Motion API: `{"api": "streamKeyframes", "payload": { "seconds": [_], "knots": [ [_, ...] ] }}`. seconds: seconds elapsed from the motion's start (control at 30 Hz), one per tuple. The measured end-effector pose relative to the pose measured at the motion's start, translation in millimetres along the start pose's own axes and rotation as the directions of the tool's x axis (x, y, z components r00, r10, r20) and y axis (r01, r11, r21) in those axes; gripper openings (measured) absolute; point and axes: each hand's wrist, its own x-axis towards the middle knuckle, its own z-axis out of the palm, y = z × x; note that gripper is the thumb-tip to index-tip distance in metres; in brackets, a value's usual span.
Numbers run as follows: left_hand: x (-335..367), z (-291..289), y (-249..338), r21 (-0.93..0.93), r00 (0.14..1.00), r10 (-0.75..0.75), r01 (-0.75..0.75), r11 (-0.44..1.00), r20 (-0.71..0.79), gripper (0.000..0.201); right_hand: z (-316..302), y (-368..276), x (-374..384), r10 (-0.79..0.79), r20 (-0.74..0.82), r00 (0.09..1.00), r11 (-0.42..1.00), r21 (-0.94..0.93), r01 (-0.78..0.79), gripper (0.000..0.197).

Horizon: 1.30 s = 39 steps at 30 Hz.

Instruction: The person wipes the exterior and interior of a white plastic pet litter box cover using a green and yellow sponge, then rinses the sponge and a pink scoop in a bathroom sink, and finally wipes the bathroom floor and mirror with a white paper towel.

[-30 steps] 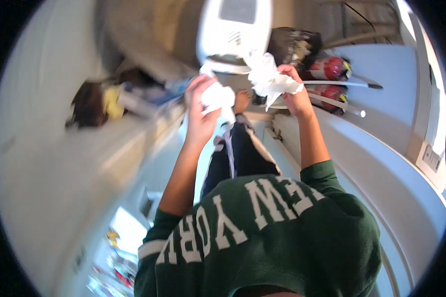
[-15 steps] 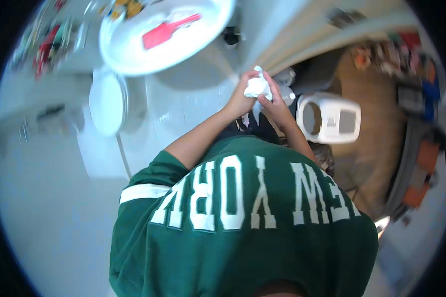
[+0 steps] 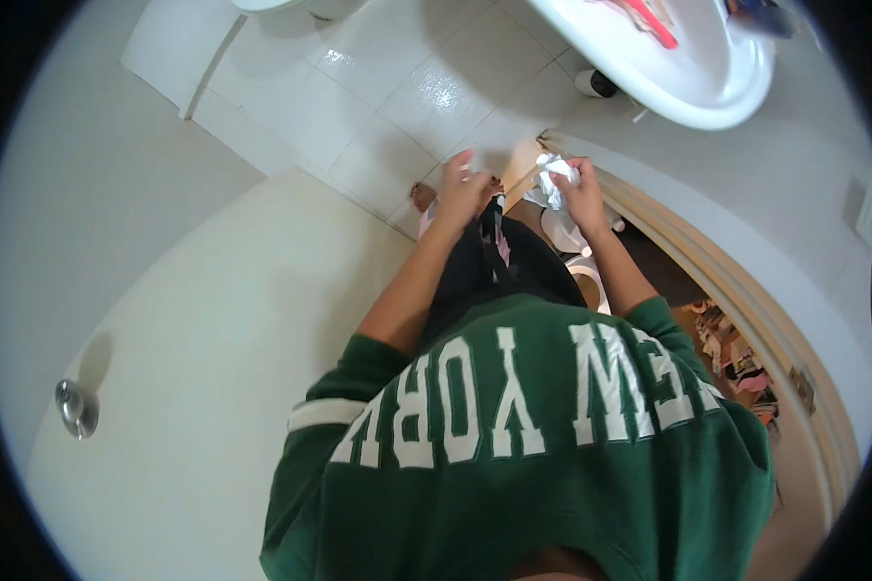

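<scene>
In my right hand (image 3: 585,201), a crumpled white tissue or thin cloth (image 3: 552,178) is pinched between thumb and fingers; I cannot tell which material it is. My left hand (image 3: 461,194) is apart from it, to the left, with its fingers loosely spread and slightly blurred. Nothing shows clearly in that hand. Both hands are in front of my dark trousers (image 3: 470,266), above the doorway's floor.
A white sink (image 3: 707,114) at the upper right holds a red-handled item (image 3: 652,24). Ahead lies a shiny tiled floor (image 3: 436,92). A cream door (image 3: 233,320) with a metal knob (image 3: 77,409) fills the left; the door frame (image 3: 736,276) runs along the right.
My hands, together around the white wad before, have separated: the right keeps it, the left has moved away leftward. My view has turned, shifting the sink to the right.
</scene>
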Motion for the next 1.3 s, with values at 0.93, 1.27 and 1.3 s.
{"api": "streamKeyframes", "payload": {
  "seconds": [0.93,1.27,1.3],
  "knots": [
    [166,-268,-214,-0.105,0.296,0.075,-0.548,0.830,-0.952,0.038,415,374,315,-0.345,0.933,0.097,-0.144,-0.155,0.977,0.042],
    [145,-305,-226,-0.006,0.279,0.227,-0.642,0.767,-0.933,0.053,713,207,383,-0.739,0.658,0.145,0.073,-0.137,0.988,0.077],
    [142,-308,-231,0.011,0.305,0.272,-0.646,0.763,-0.913,0.052,723,213,381,-0.733,0.665,0.143,0.069,-0.136,0.988,0.077]
  ]
}}
